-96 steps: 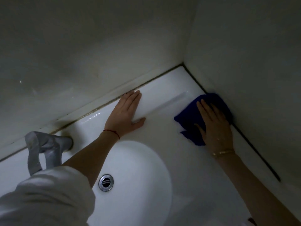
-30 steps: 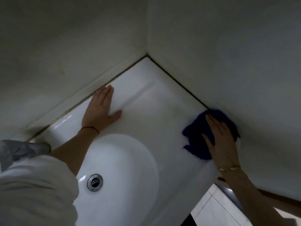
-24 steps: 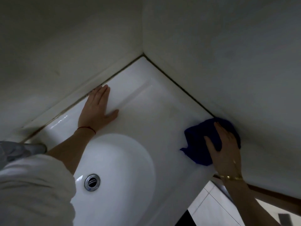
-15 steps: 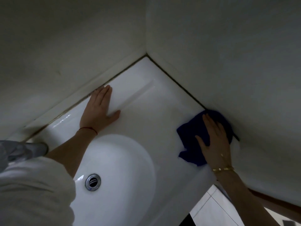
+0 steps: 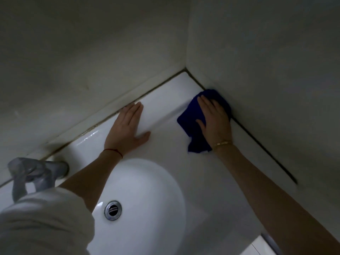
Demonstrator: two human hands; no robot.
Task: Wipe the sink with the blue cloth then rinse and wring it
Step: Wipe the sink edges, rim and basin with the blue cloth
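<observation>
The white sink (image 5: 165,155) fills the lower view, its oval basin at centre with a metal drain (image 5: 112,210). The blue cloth (image 5: 191,116) lies crumpled on the sink's flat top near the back right corner, against the right wall. My right hand (image 5: 215,118) presses flat on the cloth, fingers pointing toward the corner, covering much of it. My left hand (image 5: 128,129) rests flat and empty on the sink's back ledge, fingers together, thumb spread.
A grey metal tap (image 5: 35,173) stands at the back left of the sink. Two pale walls (image 5: 257,70) meet in a corner right behind the sink, with dark sealant lines along both. My white sleeve (image 5: 40,223) covers the lower left.
My right hand has slid the cloth along the right wall from the sink's front edge back toward the corner. The left hand stays planted on the ledge. The view has shifted.
</observation>
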